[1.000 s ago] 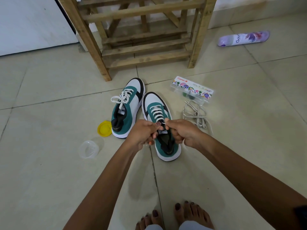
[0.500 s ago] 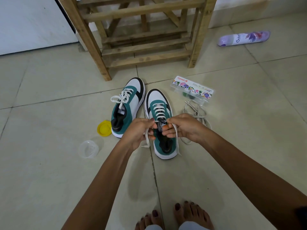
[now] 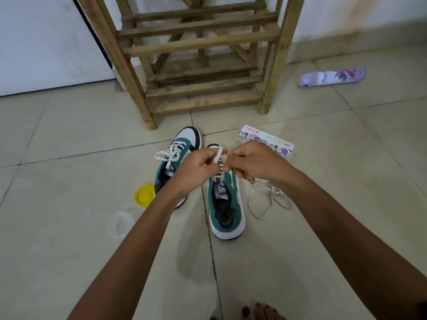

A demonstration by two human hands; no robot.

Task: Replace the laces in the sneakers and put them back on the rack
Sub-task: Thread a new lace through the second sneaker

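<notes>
At 9 o'clock from the shoes a clear cup (image 3: pixel 120 224) lies on the floor (image 3: pixel 69 250), blurry and hard to make out. Just up from it, at about 1 o'clock from the cup, is a yellow lid (image 3: pixel 144 195), right beside the left shoe (image 3: pixel 183 144). The left shoe is green and white, toe pointing to 12 o'clock, and its white lace is tied in a bow (image 3: pixel 169 153).

The left hand (image 3: pixel 196 168) is over the heel end of the left shoe. Its fingers are pressed together, pinching a white lace (image 3: pixel 218 154) that loops up between the two hands. The right shoe (image 3: pixel 227 209) sits just beside the left shoe, at 3 o'clock from it. The lace runs down into its top holes.

The right hand (image 3: pixel 250 162) is at 3 o'clock from the left hand, almost touching it. Its fingers are curled tight and pinch the same lace.

At 12 o'clock from the shoes stands the wooden rack (image 3: pixel 198 65). At 3 o'clock from the right shoe, old laces (image 3: pixel 265 199) lie loose on the floor. A flat packet (image 3: pixel 268 140) lies at 1 o'clock, partly behind the right hand. Far off at 2 o'clock a purple can (image 3: pixel 332 76) lies on its side.
</notes>
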